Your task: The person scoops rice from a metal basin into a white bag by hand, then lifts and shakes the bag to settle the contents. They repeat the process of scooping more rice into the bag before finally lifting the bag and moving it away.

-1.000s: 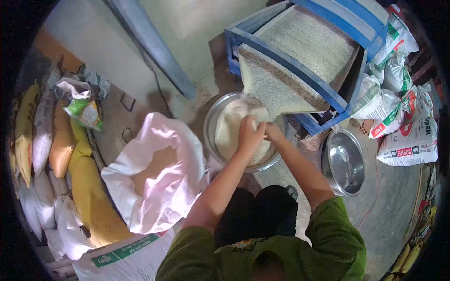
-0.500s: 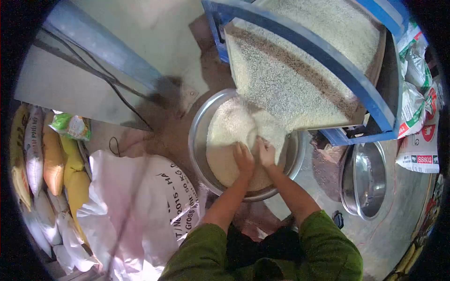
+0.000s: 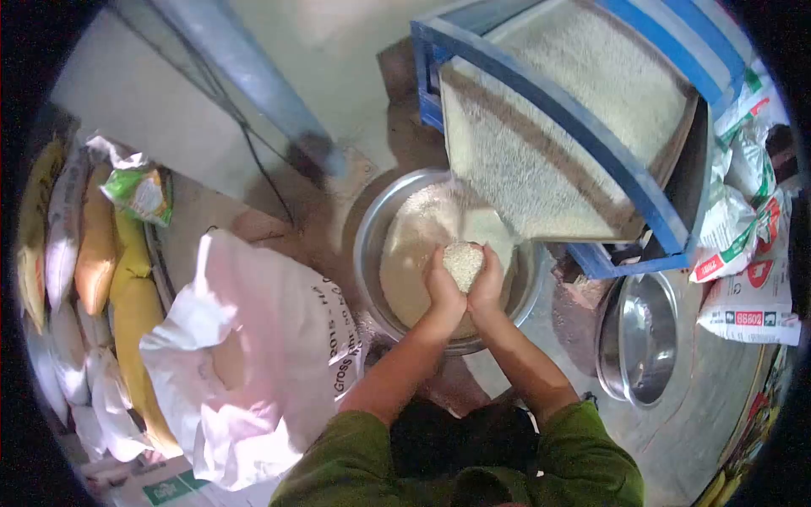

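My left hand (image 3: 443,286) and my right hand (image 3: 487,282) are cupped together, holding a mound of rice (image 3: 464,264) between the palms. Both are over a round metal basin (image 3: 368,279) that contains more pale rice (image 3: 405,253). At the basin's far right side, the lower edge of a sloping sieve tray (image 3: 524,169) covered with grain overhangs the rim. A blue frame (image 3: 583,144) surrounds that tray. Part of the rice in the basin is hidden beneath my hands.
To the left stands a big white sack (image 3: 279,321) with its mouth open. Full yellow sacks (image 3: 139,329) are stacked farther left. A second metal basin (image 3: 646,338) rests on the floor at right, near printed bags (image 3: 748,296). A blue post (image 3: 253,76) leans at upper left.
My hands have come up out of the rice and closed together into a cup, now full of grains. The camera view has shifted slightly.
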### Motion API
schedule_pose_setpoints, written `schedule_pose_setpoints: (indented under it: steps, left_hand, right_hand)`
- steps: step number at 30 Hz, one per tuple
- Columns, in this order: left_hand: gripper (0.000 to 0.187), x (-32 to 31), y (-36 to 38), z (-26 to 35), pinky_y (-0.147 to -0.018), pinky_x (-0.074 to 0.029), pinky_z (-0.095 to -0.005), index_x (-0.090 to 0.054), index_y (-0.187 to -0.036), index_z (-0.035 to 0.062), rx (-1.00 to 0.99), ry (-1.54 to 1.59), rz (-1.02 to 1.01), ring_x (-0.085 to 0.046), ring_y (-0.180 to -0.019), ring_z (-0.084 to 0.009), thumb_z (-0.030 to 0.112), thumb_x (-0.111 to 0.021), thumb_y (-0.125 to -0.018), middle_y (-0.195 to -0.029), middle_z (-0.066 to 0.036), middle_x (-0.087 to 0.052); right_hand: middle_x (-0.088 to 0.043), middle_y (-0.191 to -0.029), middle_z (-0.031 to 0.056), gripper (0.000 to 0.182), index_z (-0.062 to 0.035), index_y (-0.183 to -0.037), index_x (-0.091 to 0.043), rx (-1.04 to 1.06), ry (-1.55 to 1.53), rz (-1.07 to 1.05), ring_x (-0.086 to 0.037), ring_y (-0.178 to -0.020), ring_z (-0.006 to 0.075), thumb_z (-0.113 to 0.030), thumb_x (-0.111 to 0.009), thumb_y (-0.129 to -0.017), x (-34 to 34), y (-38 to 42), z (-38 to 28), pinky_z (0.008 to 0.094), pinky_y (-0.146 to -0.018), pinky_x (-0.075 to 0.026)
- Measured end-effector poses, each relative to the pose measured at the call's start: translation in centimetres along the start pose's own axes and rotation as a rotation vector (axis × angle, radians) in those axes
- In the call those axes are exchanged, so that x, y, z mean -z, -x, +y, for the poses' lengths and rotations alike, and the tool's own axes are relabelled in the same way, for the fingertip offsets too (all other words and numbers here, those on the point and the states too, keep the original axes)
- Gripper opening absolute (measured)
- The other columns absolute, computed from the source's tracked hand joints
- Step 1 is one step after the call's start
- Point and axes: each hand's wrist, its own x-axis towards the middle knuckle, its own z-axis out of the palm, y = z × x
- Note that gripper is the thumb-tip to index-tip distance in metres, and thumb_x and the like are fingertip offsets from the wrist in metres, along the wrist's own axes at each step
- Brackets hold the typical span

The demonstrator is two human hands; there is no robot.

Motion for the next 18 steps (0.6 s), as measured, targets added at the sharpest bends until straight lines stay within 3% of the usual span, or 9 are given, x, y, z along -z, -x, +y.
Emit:
schedule_pose_setpoints:
  steps: [5,8,9,11,12,15,17,18]
  left_hand:
    - [0.027,-5.1,5.2,4.7,-0.067,-0.043,-0.0287,-0.052,-0.090,-0.0042,-0.140,0.001,-0.035,-0.052,-0.076,-0.0169,0.020,-0.045,-0.079,-0.087,-0.010,-0.053]
    - [0.027,-7.4,8.7,8.1,-0.070,-0.042,-0.0289,-0.052,-0.089,-0.0020,-0.170,0.018,-0.148,-0.052,-0.078,-0.0176,0.022,-0.044,-0.080,-0.088,-0.010,-0.053]
    - [0.027,-8.0,9.7,9.6,-0.072,-0.042,-0.0294,-0.051,-0.090,0.0003,-0.204,-0.016,-0.207,-0.052,-0.080,-0.0184,0.024,-0.043,-0.081,-0.087,-0.009,-0.053]
    - [0.027,-9.7,12.0,12.8,-0.071,-0.041,-0.0293,-0.051,-0.088,0.0007,-0.269,-0.061,-0.095,-0.052,-0.080,-0.0180,0.025,-0.044,-0.080,-0.084,-0.009,-0.053]
    - [0.026,-10.0,12.7,14.4,-0.068,-0.042,-0.0302,-0.051,-0.087,0.0018,-0.323,-0.038,-0.128,-0.053,-0.076,-0.0179,0.025,-0.045,-0.079,-0.079,-0.008,-0.053]
    - [0.025,-10.3,16.6,21.0,-0.065,-0.044,-0.0310,-0.052,-0.086,0.0030,-0.423,-0.008,-0.174,-0.054,-0.071,-0.0192,0.026,-0.045,-0.079,-0.078,-0.008,-0.054]
    - [0.026,-9.1,18.8,25.4,-0.064,-0.046,-0.0322,-0.052,-0.086,0.0029,-0.333,0.183,-0.241,-0.056,-0.068,-0.0210,0.027,-0.046,-0.078,-0.079,-0.008,-0.055]
    - [0.031,-8.0,19.9,27.3,-0.069,-0.044,-0.0329,-0.049,-0.090,0.0036,-0.344,0.140,-0.171,-0.055,-0.071,-0.0193,0.032,-0.045,-0.079,-0.083,-0.009,-0.054]
  right_hand:
    - [-0.053,-0.079,0.0095,0.028,0.0020,-0.077,-0.057,0.117,0.058,-0.069,-0.049,-0.072,0.0167,-0.020,-0.038,-0.080,-4.7,3.4,-4.9,0.0260,-0.069,-0.039]
    - [-0.053,-0.082,0.0098,0.029,0.0005,-0.084,-0.055,0.268,0.135,-0.104,-0.051,-0.074,0.0174,-0.022,-0.038,-0.080,-7.7,6.1,-7.3,0.0267,-0.070,-0.039]
    - [-0.053,-0.082,0.0098,0.029,0.0005,-0.084,-0.055,0.255,0.142,-0.139,-0.051,-0.074,0.0174,-0.022,-0.038,-0.080,-9.5,7.6,-8.5,0.0267,-0.070,-0.039]
    - [-0.055,-0.082,0.0104,0.029,0.0001,-0.085,-0.054,0.004,-0.102,-0.205,-0.053,-0.074,0.0185,-0.024,-0.038,-0.080,-13.0,10.8,-10.3,0.0282,-0.069,-0.041]
    - [-0.055,-0.082,0.0104,0.029,0.0001,-0.085,-0.054,-0.004,-0.101,-0.222,-0.053,-0.074,0.0185,-0.024,-0.038,-0.080,-14.8,12.6,-10.9,0.0282,-0.069,-0.041]
    - [-0.056,-0.079,0.0104,0.030,0.0006,-0.085,-0.056,0.159,0.043,-0.376,-0.054,-0.073,0.0187,-0.023,-0.038,-0.080,-19.8,18.4,-12.0,0.0286,-0.069,-0.042]
    - [-0.056,-0.079,0.0098,0.031,-0.0006,-0.086,-0.057,0.293,0.204,-0.447,-0.053,-0.073,0.0192,-0.024,-0.038,-0.081,-22.1,19.6,-10.1,0.0287,-0.072,-0.040]
    - [-0.057,-0.080,0.0090,0.031,-0.0018,-0.088,-0.058,0.307,0.247,-0.468,-0.053,-0.075,0.0191,-0.025,-0.038,-0.081,-23.2,21.2,-9.1,0.0288,-0.074,-0.039]
